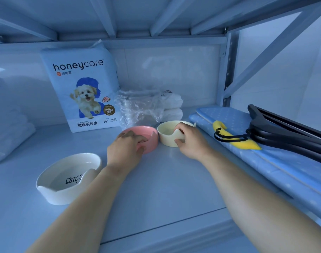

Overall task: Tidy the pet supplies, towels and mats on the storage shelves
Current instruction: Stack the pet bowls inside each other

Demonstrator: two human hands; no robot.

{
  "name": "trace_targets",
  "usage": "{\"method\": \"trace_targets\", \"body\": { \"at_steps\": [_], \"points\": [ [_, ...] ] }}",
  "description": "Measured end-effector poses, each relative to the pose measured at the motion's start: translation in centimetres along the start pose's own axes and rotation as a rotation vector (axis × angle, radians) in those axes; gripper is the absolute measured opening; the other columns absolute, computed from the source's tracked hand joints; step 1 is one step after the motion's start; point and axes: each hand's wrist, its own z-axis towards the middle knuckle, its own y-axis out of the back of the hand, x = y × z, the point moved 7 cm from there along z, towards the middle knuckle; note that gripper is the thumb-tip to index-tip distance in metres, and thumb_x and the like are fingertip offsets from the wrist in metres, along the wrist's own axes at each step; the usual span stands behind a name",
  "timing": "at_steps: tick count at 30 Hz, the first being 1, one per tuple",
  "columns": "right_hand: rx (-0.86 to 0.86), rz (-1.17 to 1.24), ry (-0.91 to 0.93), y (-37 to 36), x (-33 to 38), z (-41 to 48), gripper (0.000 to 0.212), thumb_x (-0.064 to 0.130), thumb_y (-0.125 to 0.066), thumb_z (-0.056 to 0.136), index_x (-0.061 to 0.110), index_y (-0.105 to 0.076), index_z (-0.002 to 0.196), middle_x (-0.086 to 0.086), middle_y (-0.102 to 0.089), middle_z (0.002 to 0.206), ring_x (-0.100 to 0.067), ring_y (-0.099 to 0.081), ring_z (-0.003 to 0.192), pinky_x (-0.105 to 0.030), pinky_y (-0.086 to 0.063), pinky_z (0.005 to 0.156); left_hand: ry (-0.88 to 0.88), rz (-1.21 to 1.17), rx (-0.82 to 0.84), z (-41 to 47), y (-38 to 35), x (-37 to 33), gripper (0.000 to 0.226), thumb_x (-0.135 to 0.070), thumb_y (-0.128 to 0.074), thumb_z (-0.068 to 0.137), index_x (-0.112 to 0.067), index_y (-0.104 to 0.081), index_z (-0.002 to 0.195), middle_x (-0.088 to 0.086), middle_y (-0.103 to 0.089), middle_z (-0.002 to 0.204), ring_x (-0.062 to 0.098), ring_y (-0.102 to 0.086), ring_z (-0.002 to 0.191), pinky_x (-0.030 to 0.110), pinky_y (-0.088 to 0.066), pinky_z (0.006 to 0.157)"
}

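Overhead: ribbed metal deck.
Shelf: pale, smooth; pink bowl and cream bowl stood side by side mid-shelf.
Left hand: fingers gripped the pink bowl's rim.
Right hand: fingers pinched the cream bowl's wall.

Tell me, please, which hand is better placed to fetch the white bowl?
The left hand, on the pink bowl: the white bowl sits nearest it; the right hand grips the cream bowl farther off.
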Motion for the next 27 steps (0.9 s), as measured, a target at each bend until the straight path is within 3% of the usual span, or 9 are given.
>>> {"method": "trace_targets", "body": {
  "at_steps": [4, 8, 11, 17, 24, 27],
  "points": [
    [-0.026, -0.04, -0.012, 0.2, 0.0, 0.0, 0.035, 0.018, -0.067, 0.081, 0.017, -0.054, 0.114, 0.002, -0.059, 0.116, -0.019, -0.053, 0.105, -0.032, -0.046, 0.082, 0.001, 0.022, 0.009, 0.1, -0.1, -0.1, 0.031, -0.032, -0.055, 0.088, -0.041, -0.056, 0.118, -0.008, -0.054, 0.12, 0.017, -0.043, 0.117, 0.033, -0.047, 0.078],
    [-0.037, -0.122, -0.038, 0.0, 0.0, 0.3, 0.027, 0.022, -0.064, 0.084, 0.021, -0.054, 0.108, -0.001, -0.062, 0.106, -0.024, -0.055, 0.095, -0.032, -0.04, 0.065, -0.005, 0.042, -0.001, 0.3, -0.3, -0.5, 0.033, -0.031, -0.054, 0.089, -0.04, -0.055, 0.121, -0.009, -0.056, 0.12, 0.019, -0.042, 0.118, 0.034, -0.048, 0.079],
    [-0.034, -0.115, -0.065, -0.3, -0.1, 0.2, 0.027, 0.022, -0.061, 0.087, 0.022, -0.052, 0.112, -0.001, -0.06, 0.11, -0.024, -0.054, 0.096, -0.029, -0.034, 0.063, -0.01, 0.044, -0.002, 0.4, -0.7, -0.9, 0.035, -0.029, -0.053, 0.09, -0.038, -0.054, 0.123, -0.008, -0.056, 0.121, 0.02, -0.04, 0.12, 0.036, -0.049, 0.079],
    [-0.064, -0.055, -0.01, -0.1, 0.6, 0.0, 0.039, 0.018, -0.063, 0.085, 0.02, -0.051, 0.122, 0.004, -0.056, 0.123, -0.018, -0.048, 0.114, -0.033, -0.045, 0.083, -0.027, 0.048, 0.029, 0.4, -0.9, -0.7, 0.039, -0.029, -0.052, 0.089, -0.038, -0.049, 0.127, -0.008, -0.047, 0.126, 0.018, -0.035, 0.124, 0.035, -0.05, 0.075],
    [-0.177, -0.026, 0.11, 0.9, 2.4, -0.6, 0.033, 0.014, -0.065, 0.081, 0.017, -0.058, 0.113, 0.005, -0.057, 0.117, -0.018, -0.049, 0.113, -0.031, -0.045, 0.085, -0.032, -0.042, -0.011, -0.7, 1.0, -0.9, 0.047, -0.026, -0.058, 0.086, -0.034, -0.046, 0.131, -0.005, -0.039, 0.133, 0.016, -0.033, 0.125, 0.034, -0.048, 0.08],
    [-0.233, 0.019, 0.165, 1.4, 3.7, -1.4, 0.027, 0.011, -0.065, 0.08, 0.014, -0.061, 0.106, 0.003, -0.062, 0.111, -0.018, -0.052, 0.108, -0.02, -0.039, 0.082, -0.095, 0.019, 0.048, -2.0, 2.0, -1.8, 0.047, -0.031, -0.054, 0.089, -0.037, -0.041, 0.134, -0.009, -0.036, 0.137, 0.014, -0.03, 0.128, 0.031, -0.045, 0.085]
  ]
}}
